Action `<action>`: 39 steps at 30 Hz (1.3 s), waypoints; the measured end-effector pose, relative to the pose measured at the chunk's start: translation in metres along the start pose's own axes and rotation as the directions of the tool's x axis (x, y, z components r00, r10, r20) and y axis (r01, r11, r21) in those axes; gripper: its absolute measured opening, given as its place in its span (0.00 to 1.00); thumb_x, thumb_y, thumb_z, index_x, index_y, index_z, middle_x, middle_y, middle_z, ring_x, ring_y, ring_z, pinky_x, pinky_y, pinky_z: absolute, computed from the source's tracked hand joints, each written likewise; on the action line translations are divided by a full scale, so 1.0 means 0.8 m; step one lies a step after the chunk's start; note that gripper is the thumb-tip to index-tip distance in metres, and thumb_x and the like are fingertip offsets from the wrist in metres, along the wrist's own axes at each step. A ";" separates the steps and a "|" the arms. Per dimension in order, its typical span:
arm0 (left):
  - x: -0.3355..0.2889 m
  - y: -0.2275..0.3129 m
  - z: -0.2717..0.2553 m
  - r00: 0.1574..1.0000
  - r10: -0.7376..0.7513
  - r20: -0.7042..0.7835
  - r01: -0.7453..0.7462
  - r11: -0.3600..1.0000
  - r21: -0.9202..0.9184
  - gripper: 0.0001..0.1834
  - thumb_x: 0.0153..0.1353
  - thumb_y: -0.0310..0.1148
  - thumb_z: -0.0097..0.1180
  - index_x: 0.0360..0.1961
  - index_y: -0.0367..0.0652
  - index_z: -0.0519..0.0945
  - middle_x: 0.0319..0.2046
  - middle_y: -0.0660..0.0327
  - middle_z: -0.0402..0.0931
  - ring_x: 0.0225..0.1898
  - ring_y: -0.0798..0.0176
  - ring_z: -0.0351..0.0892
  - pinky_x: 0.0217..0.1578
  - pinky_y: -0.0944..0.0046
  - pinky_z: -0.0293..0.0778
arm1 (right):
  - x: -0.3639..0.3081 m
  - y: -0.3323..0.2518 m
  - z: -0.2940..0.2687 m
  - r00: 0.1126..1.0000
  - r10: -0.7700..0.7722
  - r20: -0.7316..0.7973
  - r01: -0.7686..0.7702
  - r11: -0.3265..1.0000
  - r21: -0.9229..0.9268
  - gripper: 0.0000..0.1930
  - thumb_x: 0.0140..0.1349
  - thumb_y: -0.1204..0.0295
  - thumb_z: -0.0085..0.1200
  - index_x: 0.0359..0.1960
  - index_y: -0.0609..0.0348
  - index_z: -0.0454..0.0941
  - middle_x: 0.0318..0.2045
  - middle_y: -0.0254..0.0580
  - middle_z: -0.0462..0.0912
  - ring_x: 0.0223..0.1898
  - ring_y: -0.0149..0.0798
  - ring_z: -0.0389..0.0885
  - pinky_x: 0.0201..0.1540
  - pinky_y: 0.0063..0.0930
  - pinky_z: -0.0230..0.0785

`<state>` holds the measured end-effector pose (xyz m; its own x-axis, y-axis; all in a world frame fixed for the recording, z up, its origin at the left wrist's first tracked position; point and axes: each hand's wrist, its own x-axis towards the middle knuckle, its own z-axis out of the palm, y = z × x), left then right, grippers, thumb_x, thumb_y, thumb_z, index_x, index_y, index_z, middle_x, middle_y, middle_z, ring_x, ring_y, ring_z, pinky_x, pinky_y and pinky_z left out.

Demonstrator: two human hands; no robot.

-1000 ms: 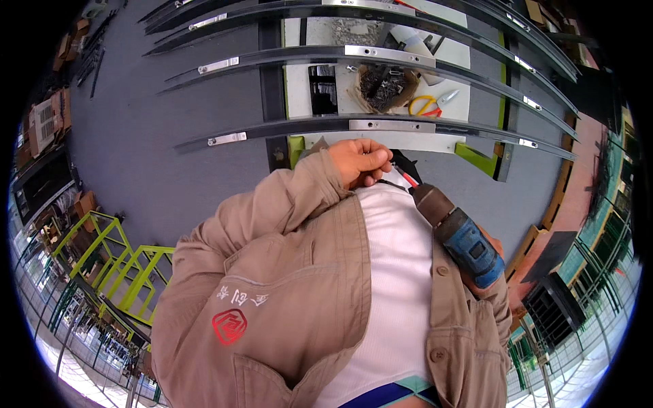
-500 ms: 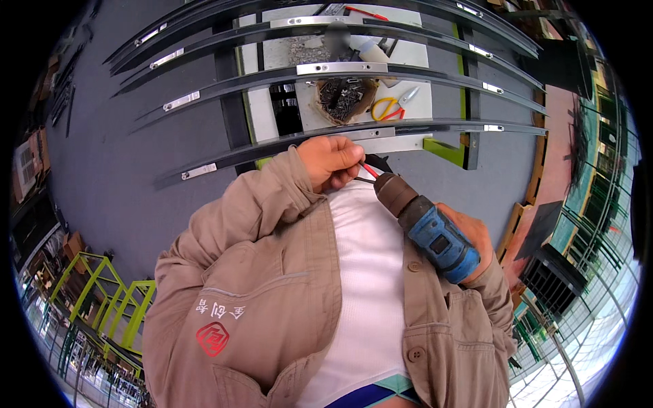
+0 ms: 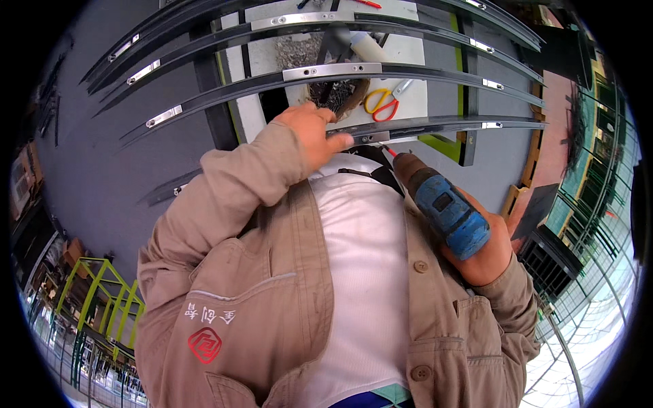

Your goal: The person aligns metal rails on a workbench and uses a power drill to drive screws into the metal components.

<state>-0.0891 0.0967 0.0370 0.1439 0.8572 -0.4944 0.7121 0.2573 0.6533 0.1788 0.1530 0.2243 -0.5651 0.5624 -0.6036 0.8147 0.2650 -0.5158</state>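
Observation:
My right hand (image 3: 488,253) is wrapped round a blue cordless drill (image 3: 445,207), whose red-shanked bit (image 3: 390,151) points up and left at the nearest dark metal rail (image 3: 428,128). A silver joining plate (image 3: 371,138) with holes sits on that rail, close to the bit. My left hand (image 3: 307,130) reaches across the same rail, thumb apart from the fingers, beside the plate. Just beyond its fingertips stands a bowl (image 3: 359,96) of small dark and shiny metal pieces. Nothing shows in the left hand, though its fingertips are partly hidden.
More dark rails (image 3: 435,76) with silver plates lie across a white-topped stand (image 3: 408,58) ahead. Scissors (image 3: 384,103) with yellow and red handles lie right of the bowl. A pale cylinder (image 3: 367,49) is farther back. Green frames (image 3: 102,299) stand at the left.
My left hand has left the drill bit's tip and moved left and forward, over the near rail to the bowl. The drill has shifted slightly right in my right hand's grip.

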 end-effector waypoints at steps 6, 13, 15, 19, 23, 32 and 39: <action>0.021 0.007 0.020 0.985 -0.108 0.136 0.066 0.957 0.284 0.40 0.62 0.69 0.51 0.54 0.41 0.82 0.46 0.45 0.79 0.54 0.44 0.75 0.57 0.49 0.69 | 0.022 -0.004 0.005 1.000 0.007 -0.002 -0.007 1.000 -0.011 0.24 0.60 0.72 0.57 0.60 0.55 0.73 0.43 0.55 0.84 0.42 0.61 0.83 0.45 0.40 0.78; 0.030 -0.005 0.027 0.974 -0.115 0.197 0.072 0.975 0.211 0.37 0.64 0.68 0.48 0.44 0.40 0.86 0.44 0.47 0.80 0.52 0.45 0.77 0.56 0.49 0.70 | 0.035 -0.013 0.003 0.973 0.183 0.140 -0.181 0.983 -0.023 0.34 0.49 0.77 0.62 0.63 0.64 0.70 0.54 0.54 0.81 0.53 0.52 0.83 0.58 0.32 0.73; 0.032 -0.008 0.029 0.974 -0.105 0.202 0.064 0.978 0.197 0.37 0.64 0.68 0.47 0.43 0.40 0.86 0.43 0.48 0.80 0.51 0.45 0.78 0.55 0.50 0.70 | 0.039 -0.016 0.003 0.968 0.198 0.155 -0.197 0.980 -0.024 0.34 0.50 0.77 0.62 0.64 0.63 0.70 0.54 0.54 0.81 0.53 0.51 0.83 0.59 0.32 0.72; 0.034 -0.007 0.026 0.964 -0.123 0.236 0.079 0.979 0.188 0.37 0.64 0.66 0.48 0.45 0.39 0.85 0.46 0.48 0.80 0.53 0.46 0.78 0.56 0.50 0.70 | 0.042 -0.019 0.007 0.972 0.186 0.142 -0.188 0.982 0.004 0.31 0.54 0.77 0.60 0.63 0.63 0.70 0.54 0.54 0.80 0.54 0.50 0.83 0.59 0.32 0.72; 0.036 -0.004 0.021 0.951 -0.145 0.275 0.102 0.981 0.163 0.37 0.64 0.65 0.50 0.48 0.38 0.85 0.50 0.48 0.80 0.56 0.46 0.79 0.59 0.50 0.70 | 0.043 -0.018 0.010 0.978 0.171 0.122 -0.172 0.985 -0.008 0.28 0.58 0.76 0.57 0.63 0.64 0.71 0.55 0.54 0.80 0.53 0.50 0.83 0.58 0.32 0.72; 0.037 0.001 0.017 0.934 -0.188 0.303 0.135 0.973 0.187 0.37 0.64 0.66 0.49 0.49 0.39 0.85 0.50 0.48 0.81 0.55 0.46 0.80 0.58 0.50 0.71 | 0.040 -0.026 0.012 0.970 0.211 0.118 -0.208 0.977 -0.040 0.26 0.61 0.74 0.57 0.62 0.63 0.71 0.51 0.54 0.82 0.51 0.51 0.84 0.56 0.33 0.74; 0.038 -0.002 0.023 0.944 -0.169 0.282 0.113 0.973 0.203 0.39 0.63 0.69 0.48 0.45 0.40 0.84 0.46 0.47 0.82 0.51 0.44 0.81 0.54 0.49 0.74 | 0.041 -0.024 0.016 0.978 0.178 0.109 -0.167 0.981 -0.101 0.26 0.60 0.72 0.57 0.62 0.62 0.71 0.50 0.54 0.82 0.48 0.54 0.85 0.53 0.35 0.76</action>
<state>-0.0734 0.1140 0.0104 0.2096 0.6404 -0.7388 0.8485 0.2564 0.4630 0.1431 0.1563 0.2069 -0.4219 0.5118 -0.7484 0.9066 0.2448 -0.3437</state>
